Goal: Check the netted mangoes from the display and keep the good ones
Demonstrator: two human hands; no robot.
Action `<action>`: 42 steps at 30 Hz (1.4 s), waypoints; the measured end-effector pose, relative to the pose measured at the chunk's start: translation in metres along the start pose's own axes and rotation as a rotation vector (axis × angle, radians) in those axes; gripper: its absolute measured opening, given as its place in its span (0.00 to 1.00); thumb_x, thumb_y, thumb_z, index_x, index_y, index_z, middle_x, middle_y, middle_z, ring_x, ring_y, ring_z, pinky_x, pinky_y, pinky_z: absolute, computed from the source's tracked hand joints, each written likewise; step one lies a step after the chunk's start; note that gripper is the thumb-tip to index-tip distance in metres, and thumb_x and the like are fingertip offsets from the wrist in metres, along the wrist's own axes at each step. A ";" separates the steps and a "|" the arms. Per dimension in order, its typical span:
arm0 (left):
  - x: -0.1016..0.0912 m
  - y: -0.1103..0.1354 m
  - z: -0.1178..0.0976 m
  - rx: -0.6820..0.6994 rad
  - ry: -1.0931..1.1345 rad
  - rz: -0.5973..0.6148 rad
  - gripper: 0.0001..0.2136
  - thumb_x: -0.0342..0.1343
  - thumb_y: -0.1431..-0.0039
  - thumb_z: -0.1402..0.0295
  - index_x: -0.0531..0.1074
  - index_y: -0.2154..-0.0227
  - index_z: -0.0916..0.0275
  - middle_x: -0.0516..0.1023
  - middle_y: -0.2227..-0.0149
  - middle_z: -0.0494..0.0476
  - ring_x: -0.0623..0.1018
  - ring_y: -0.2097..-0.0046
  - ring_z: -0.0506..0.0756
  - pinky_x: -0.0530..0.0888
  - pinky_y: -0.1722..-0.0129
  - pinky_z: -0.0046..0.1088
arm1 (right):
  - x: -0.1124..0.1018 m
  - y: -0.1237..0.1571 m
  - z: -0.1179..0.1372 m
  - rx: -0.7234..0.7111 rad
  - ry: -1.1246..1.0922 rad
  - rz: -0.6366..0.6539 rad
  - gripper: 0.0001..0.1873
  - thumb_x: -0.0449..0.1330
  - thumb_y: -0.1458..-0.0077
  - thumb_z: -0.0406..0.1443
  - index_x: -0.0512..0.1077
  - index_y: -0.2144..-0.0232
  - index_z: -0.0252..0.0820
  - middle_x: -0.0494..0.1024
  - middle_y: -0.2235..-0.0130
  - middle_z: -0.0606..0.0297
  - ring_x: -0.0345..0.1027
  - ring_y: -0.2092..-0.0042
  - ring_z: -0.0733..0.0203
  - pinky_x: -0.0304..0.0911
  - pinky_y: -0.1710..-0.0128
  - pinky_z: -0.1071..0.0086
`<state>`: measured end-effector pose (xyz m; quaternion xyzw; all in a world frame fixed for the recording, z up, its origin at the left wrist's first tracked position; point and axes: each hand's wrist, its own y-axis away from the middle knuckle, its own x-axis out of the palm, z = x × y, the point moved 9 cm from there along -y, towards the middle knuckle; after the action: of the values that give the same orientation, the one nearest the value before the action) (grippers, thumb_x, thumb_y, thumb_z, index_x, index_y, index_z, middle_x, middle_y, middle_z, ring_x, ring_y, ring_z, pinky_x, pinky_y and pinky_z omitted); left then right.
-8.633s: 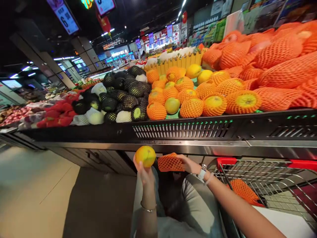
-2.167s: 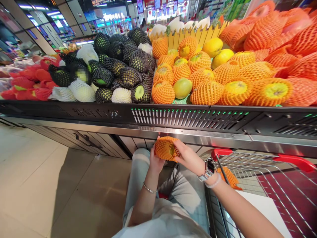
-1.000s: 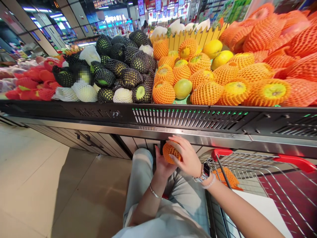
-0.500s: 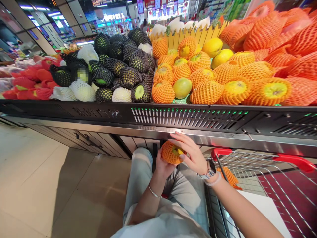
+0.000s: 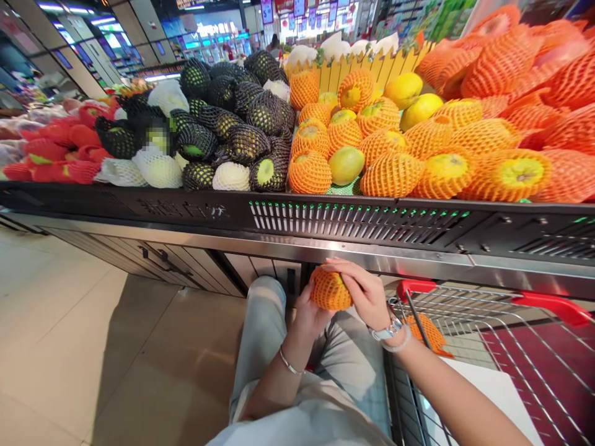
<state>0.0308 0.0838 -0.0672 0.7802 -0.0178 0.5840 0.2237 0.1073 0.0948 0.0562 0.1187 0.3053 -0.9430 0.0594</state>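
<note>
Both my hands hold one round fruit wrapped in orange foam netting (image 5: 330, 290) in front of my waist, below the steel edge of the display counter. My left hand (image 5: 310, 313) cups it from underneath and the left. My right hand (image 5: 365, 292), with a watch on the wrist, wraps over its right side with fingers curled on the net. Above, the counter carries many netted orange-yellow fruits (image 5: 391, 173) and one bare green-yellow fruit (image 5: 345, 165).
A shopping cart with a red handle (image 5: 493, 298) stands at my right, with an orange net (image 5: 430, 333) inside. Black-netted fruits (image 5: 242, 142), white-netted ones (image 5: 158, 170) and red-netted ones (image 5: 56, 152) fill the counter's left. The tiled floor (image 5: 69, 347) lies at my left.
Earlier my left hand held the fruit bare and my right held the loose net. Now the net covers the fruit, and my right hand has turned over its right side.
</note>
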 end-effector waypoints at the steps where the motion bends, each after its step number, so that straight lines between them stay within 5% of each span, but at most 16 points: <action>1: 0.002 0.000 0.000 0.003 0.013 0.000 0.17 0.42 0.35 0.65 0.76 0.61 0.65 0.78 0.58 0.58 0.76 0.56 0.54 0.65 0.45 0.33 | -0.003 0.001 -0.008 0.055 -0.073 -0.040 0.17 0.48 0.37 0.37 0.73 0.53 0.44 0.77 0.51 0.60 0.69 0.47 0.58 0.64 0.42 0.56; 5: 0.002 0.003 -0.006 0.051 0.023 -0.076 0.20 0.37 0.32 0.65 0.75 0.56 0.64 0.78 0.55 0.59 0.76 0.52 0.56 0.64 0.43 0.37 | -0.013 0.005 -0.026 0.148 -0.290 -0.192 0.26 0.40 0.36 0.47 0.68 0.47 0.46 0.69 0.43 0.60 0.61 0.39 0.54 0.55 0.37 0.51; 9: 0.005 0.005 -0.014 0.154 -0.051 -0.051 0.19 0.39 0.32 0.65 0.67 0.44 0.58 0.73 0.46 0.57 0.73 0.46 0.55 0.63 0.42 0.35 | -0.004 -0.001 -0.024 0.145 -0.164 -0.089 0.33 0.40 0.40 0.56 0.68 0.45 0.46 0.64 0.39 0.60 0.55 0.36 0.53 0.49 0.34 0.51; 13: 0.005 0.008 -0.011 0.186 -0.123 -0.024 0.20 0.44 0.33 0.65 0.61 0.40 0.55 0.69 0.42 0.56 0.70 0.42 0.56 0.64 0.42 0.35 | -0.002 -0.003 -0.028 0.203 -0.066 -0.058 0.23 0.50 0.40 0.50 0.74 0.55 0.44 0.74 0.48 0.58 0.66 0.44 0.55 0.59 0.40 0.56; 18: 0.011 0.014 -0.012 0.225 -0.197 -0.009 0.22 0.50 0.37 0.66 0.61 0.40 0.50 0.68 0.41 0.54 0.67 0.40 0.59 0.66 0.43 0.39 | -0.003 -0.004 -0.039 0.295 -0.196 -0.102 0.15 0.53 0.41 0.43 0.77 0.64 0.43 0.78 0.55 0.60 0.71 0.50 0.56 0.64 0.46 0.59; 24: 0.026 0.018 -0.023 0.310 -0.421 0.130 0.34 0.62 0.46 0.68 0.55 0.38 0.44 0.62 0.37 0.54 0.59 0.35 0.60 0.62 0.40 0.40 | -0.019 0.007 -0.090 0.480 -0.506 -0.382 0.17 0.52 0.45 0.43 0.75 0.67 0.40 0.79 0.59 0.59 0.73 0.55 0.56 0.68 0.50 0.60; 29: 0.048 0.033 -0.043 0.486 -0.658 0.187 0.31 0.61 0.45 0.63 0.59 0.39 0.55 0.64 0.39 0.60 0.57 0.34 0.58 0.49 0.35 0.33 | 0.014 0.017 -0.125 0.722 -0.870 -0.107 0.21 0.45 0.44 0.46 0.71 0.62 0.43 0.79 0.56 0.59 0.74 0.54 0.54 0.71 0.55 0.52; 34: 0.065 0.049 -0.068 0.792 -0.797 0.206 0.33 0.67 0.54 0.62 0.65 0.43 0.58 0.59 0.36 0.59 0.51 0.32 0.61 0.44 0.34 0.33 | 0.047 0.033 -0.111 0.921 -1.043 0.073 0.20 0.42 0.42 0.43 0.71 0.61 0.41 0.77 0.52 0.58 0.73 0.51 0.59 0.68 0.49 0.55; 39: 0.062 0.044 -0.058 0.812 -0.982 0.358 0.43 0.60 0.52 0.46 0.51 0.36 0.59 0.61 0.39 0.67 0.61 0.37 0.64 0.56 0.38 0.42 | 0.079 0.051 -0.089 1.177 -1.414 0.041 0.20 0.41 0.39 0.39 0.71 0.62 0.40 0.79 0.58 0.61 0.73 0.56 0.63 0.67 0.48 0.64; 42: 0.055 0.040 -0.058 0.822 -1.054 0.342 0.42 0.52 0.47 0.41 0.47 0.36 0.58 0.67 0.44 0.67 0.68 0.43 0.62 0.62 0.42 0.43 | 0.094 0.062 -0.084 1.322 -1.573 0.033 0.19 0.41 0.38 0.37 0.70 0.61 0.38 0.79 0.60 0.62 0.72 0.55 0.63 0.65 0.47 0.64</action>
<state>-0.0155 0.0821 0.0094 0.9677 -0.0241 0.1134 -0.2238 0.0434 0.0906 -0.0691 -0.5197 -0.4018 -0.7325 0.1785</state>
